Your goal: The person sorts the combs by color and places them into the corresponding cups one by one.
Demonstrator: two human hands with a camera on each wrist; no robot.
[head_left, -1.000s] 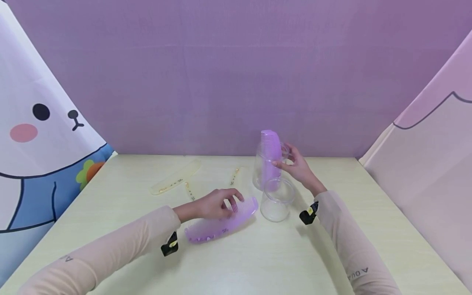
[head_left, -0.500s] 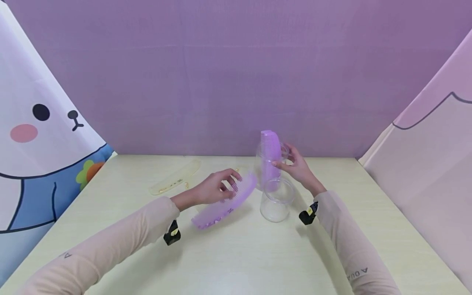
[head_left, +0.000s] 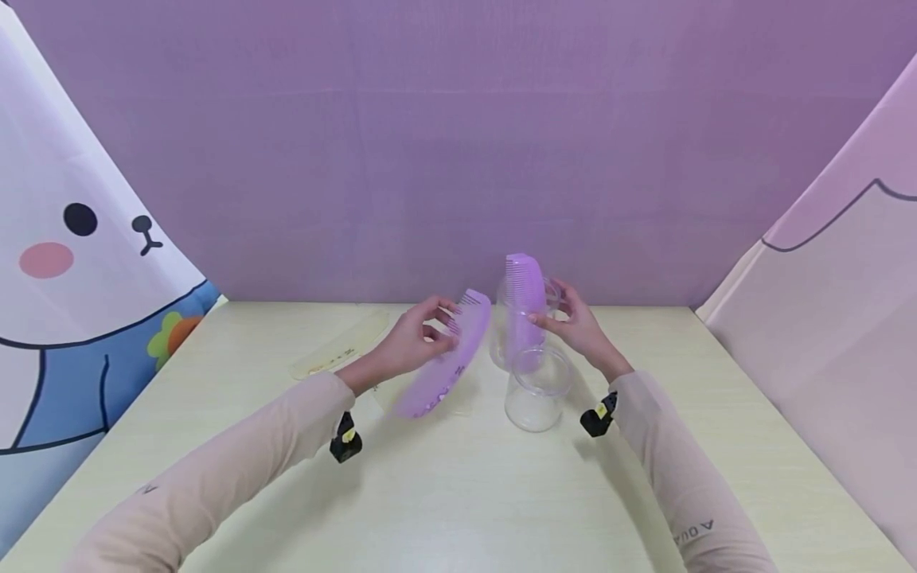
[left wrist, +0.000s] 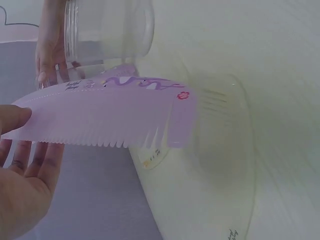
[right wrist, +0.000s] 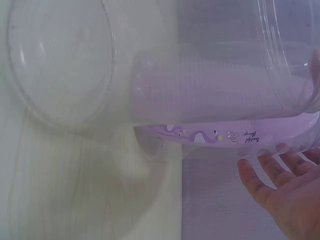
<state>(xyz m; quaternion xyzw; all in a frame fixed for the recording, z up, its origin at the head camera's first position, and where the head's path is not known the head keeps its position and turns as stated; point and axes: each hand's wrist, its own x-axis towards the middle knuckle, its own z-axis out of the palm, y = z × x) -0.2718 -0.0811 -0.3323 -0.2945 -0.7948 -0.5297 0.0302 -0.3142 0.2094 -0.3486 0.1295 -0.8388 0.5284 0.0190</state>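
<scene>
A light purple comb [head_left: 447, 376] slants in the air over the table, pinched between the thumb and fingers of my left hand [head_left: 411, 341]. In the left wrist view this comb [left wrist: 110, 117] shows its teeth downward and a flamingo print along its spine. My right hand [head_left: 582, 330] holds the far clear plastic cup [head_left: 501, 346] near its rim, thumb on the near side. Inside that cup stands another purple comb [head_left: 526, 288], its upper end above the rim. Just in front is a second clear cup [head_left: 533, 404], with nothing in it.
A pale yellow see-through comb [head_left: 342, 348] lies on the table [head_left: 458, 509] at the back left. Another see-through comb [left wrist: 225, 145] lies beneath the raised purple one. A purple cloth wall [head_left: 458, 159] rises behind the table.
My left hand has lifted the purple comb off the table, moving it away from me and tilting it more upright. My right hand and both cups have stayed put.
</scene>
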